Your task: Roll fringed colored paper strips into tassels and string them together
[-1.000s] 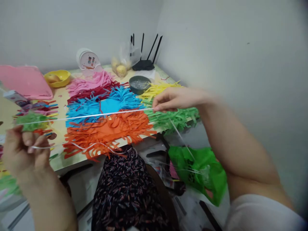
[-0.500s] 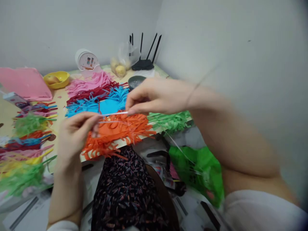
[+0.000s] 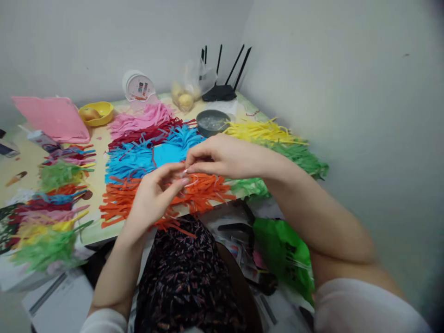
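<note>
Between my two hands is a thin pale ribbon (image 3: 193, 181), bent into a small loop just above orange fringed paper (image 3: 208, 187). My left hand (image 3: 160, 187) pinches it between thumb and fingers. My right hand (image 3: 211, 157) comes in from the right, its fingertips closed on the ribbon and almost touching the left ones. Part of the ribbon is hidden by the fingers. Behind the hands lie blue fringed paper (image 3: 128, 157), dark red fringed paper (image 3: 145, 134) and pink fringed paper (image 3: 142, 119).
Yellow fringes (image 3: 263, 132) and green fringes (image 3: 298, 157) lie to the right. A dark bowl (image 3: 212, 122) and a black router (image 3: 219, 93) stand behind. At left are a pink case (image 3: 52, 118), a yellow bowl (image 3: 104, 111) and several multicoloured tassels (image 3: 48, 247). A green bag (image 3: 284, 254) hangs below the table edge.
My hands have come together from a span where the ribbon was stretched straight. The ribbon now forms a small loop. The view has shifted, showing yellow and green fringes at right.
</note>
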Demonstrator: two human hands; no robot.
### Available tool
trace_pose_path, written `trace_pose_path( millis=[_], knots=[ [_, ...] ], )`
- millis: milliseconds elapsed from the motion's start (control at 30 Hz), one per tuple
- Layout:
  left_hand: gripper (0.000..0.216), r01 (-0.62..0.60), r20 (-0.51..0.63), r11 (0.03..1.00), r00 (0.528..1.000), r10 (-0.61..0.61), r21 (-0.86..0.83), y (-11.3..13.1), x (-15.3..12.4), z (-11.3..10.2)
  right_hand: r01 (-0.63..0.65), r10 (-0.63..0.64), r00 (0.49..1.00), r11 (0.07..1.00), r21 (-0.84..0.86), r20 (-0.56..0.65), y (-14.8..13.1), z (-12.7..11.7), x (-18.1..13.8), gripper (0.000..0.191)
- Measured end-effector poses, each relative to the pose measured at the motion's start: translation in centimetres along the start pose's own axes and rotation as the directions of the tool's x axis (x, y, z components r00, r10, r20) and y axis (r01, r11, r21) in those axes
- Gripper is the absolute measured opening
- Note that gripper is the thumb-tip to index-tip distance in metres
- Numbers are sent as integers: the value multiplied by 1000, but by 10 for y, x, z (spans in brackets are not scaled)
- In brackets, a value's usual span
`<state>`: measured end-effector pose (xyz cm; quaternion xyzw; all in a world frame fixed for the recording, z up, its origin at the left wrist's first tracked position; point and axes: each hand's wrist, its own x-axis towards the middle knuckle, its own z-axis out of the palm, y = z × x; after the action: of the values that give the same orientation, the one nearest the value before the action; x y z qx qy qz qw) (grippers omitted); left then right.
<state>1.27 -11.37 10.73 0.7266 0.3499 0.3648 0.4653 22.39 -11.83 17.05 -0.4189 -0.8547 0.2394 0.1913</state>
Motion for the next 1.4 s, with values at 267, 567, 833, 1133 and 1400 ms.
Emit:
trace_pose_path(
  millis=[267, 567, 833, 1133, 1400],
  knots=[
    [27, 161, 62, 981, 986, -155, -104, -24, 22, -3, -565, 541, 821, 816, -124, -180, 121, 12, -30, 29],
    [30, 289, 26, 938, 957, -290, -193, -39, 15, 9, -659, 690, 718, 629, -413, -94, 188, 72, -10, 22],
    [32, 307, -42, 913, 943, -329, -267, -62, 10, 12, -733, 685, 677, 589, -341, -270, 165, 51, -32, 20],
    [41, 417, 195, 593, 894, -403, -688, -76, -3, 17, 58, 249, 910, 714, 698, -330, 48, 126, 8, 17],
    [38, 340, 44, 652, 904, -426, -678, -82, -25, -1, -209, 312, 950, 702, 681, -30, 44, 131, 9, 14]
  ],
)
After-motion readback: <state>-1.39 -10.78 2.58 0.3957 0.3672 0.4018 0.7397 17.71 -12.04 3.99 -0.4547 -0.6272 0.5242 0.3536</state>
